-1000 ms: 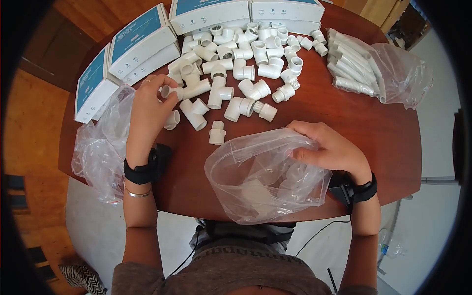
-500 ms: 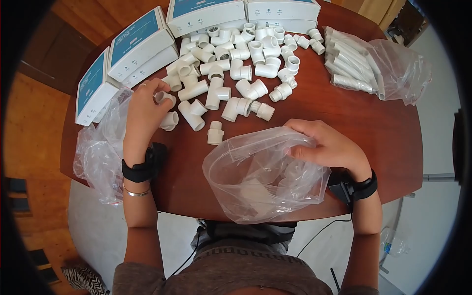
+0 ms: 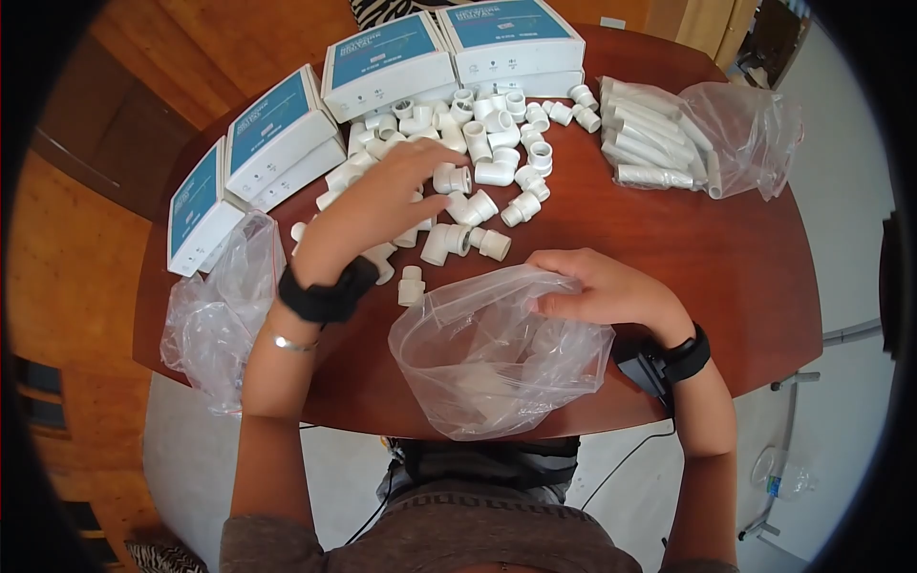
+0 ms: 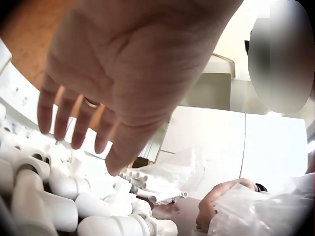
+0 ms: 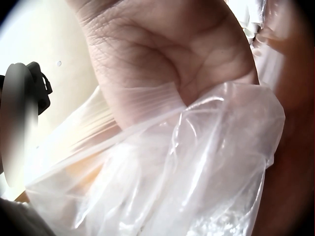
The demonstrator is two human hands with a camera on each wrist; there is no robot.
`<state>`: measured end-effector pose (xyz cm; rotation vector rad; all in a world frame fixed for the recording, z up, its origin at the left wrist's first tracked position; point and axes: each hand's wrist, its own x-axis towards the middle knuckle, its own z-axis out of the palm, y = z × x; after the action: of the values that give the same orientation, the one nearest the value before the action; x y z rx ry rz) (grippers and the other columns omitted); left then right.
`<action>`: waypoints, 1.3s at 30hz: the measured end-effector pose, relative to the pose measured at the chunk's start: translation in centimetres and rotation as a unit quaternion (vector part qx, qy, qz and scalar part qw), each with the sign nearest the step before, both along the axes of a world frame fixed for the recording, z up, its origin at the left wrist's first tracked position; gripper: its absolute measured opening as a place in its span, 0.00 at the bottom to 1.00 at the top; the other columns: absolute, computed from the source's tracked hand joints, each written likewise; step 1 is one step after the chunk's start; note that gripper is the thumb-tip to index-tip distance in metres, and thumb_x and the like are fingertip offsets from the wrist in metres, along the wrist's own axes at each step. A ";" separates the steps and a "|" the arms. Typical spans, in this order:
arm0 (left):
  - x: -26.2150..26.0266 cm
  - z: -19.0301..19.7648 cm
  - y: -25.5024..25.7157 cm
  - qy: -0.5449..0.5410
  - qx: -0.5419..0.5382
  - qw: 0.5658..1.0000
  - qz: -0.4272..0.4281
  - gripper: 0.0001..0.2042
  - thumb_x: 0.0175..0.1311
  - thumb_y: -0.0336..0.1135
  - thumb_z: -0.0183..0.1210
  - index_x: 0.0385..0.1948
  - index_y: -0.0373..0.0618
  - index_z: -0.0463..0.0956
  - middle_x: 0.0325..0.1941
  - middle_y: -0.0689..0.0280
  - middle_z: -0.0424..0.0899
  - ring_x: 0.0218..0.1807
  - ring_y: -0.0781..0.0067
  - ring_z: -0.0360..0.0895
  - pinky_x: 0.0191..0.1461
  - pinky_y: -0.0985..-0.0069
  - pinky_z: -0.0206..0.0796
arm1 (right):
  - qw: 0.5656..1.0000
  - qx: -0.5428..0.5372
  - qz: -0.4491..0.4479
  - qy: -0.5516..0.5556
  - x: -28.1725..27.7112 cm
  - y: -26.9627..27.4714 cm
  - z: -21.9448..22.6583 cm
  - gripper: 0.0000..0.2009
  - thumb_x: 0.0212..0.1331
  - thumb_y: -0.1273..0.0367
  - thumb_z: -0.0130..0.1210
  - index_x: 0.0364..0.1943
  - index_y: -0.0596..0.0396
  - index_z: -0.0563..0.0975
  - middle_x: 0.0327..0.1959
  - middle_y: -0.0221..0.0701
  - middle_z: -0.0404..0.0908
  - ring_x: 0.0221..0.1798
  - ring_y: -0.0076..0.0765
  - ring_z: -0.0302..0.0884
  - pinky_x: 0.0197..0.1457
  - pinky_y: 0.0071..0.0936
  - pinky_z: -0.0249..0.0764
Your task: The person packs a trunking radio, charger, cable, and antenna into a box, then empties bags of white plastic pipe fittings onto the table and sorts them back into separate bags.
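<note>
My left hand hovers over the middle of a pile of white plastic pipe fittings, fingers extended and thumb apart. In the left wrist view the palm holds nothing, with tees and elbows lying below. The rim of a clear zip bag is held by my right hand, thumb on the inner side and fingers outside. The bag's mouth gapes toward the pile. Close to its left rim stands a single threaded adapter. Part of the pile is hidden beneath my left hand.
Blue-and-white boxes line the back and left of the brown table. A crumpled clear bag lies at the left edge. At the back right is a bag of white pipe lengths.
My left hand has left the fitting it was fingering at the pile's left edge and moved right, over the middle. The head view has shifted, showing more of the boxes. My right hand keeps its hold.
</note>
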<state>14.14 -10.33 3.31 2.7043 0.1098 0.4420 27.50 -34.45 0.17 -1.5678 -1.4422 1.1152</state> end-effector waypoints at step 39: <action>-7.5 -2.8 -5.5 0.176 -0.241 0.918 -0.261 0.58 0.35 0.39 0.73 0.70 0.42 0.41 0.72 0.48 0.47 0.75 0.46 0.38 0.74 0.60 0.41 | 0.986 0.027 -0.154 0.049 5.2 1.6 3.3 0.17 0.58 0.64 0.59 0.49 0.56 0.74 0.40 0.28 0.78 0.37 0.20 0.73 0.41 0.20 0.72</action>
<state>6.69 -15.84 0.47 2.1705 -0.3534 -0.2131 32.67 -32.85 3.49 -1.6082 -1.1105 0.9474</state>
